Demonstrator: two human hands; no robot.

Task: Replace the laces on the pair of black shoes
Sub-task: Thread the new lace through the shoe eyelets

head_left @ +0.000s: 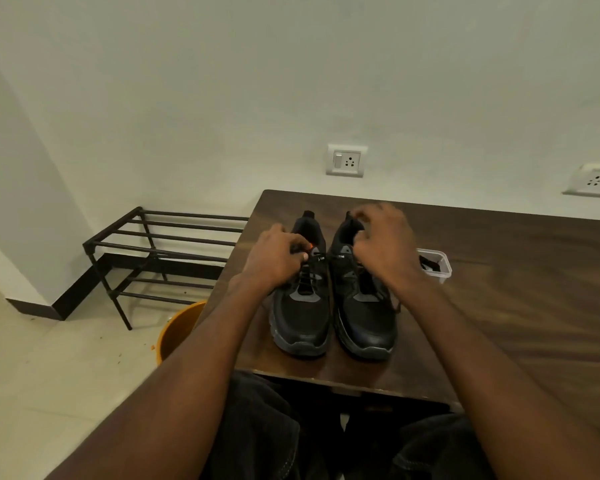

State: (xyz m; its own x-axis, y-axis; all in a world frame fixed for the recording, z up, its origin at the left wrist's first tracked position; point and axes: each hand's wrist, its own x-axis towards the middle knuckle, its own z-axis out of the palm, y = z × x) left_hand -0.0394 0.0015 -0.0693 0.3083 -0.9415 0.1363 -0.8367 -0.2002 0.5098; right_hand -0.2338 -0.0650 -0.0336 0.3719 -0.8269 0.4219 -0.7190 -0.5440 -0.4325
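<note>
Two black shoes stand side by side on the dark wooden table (499,306), toes toward me. My left hand (274,259) is at the left shoe (302,320), its curled fingers pinching the black lace near the tongue. My right hand (385,244) is over the opening of the right shoe (368,323), fingers curled down at its tongue and top lace; the hand is motion-blurred and hides what the fingers hold. A loose lace end hangs off the right shoe's outer side.
A clear plastic container (437,263) with dark laces inside sits right of the shoes. Left of the table stand a black metal shoe rack (160,251) and an orange bucket (177,330) on the floor. Wall sockets (346,161) are behind.
</note>
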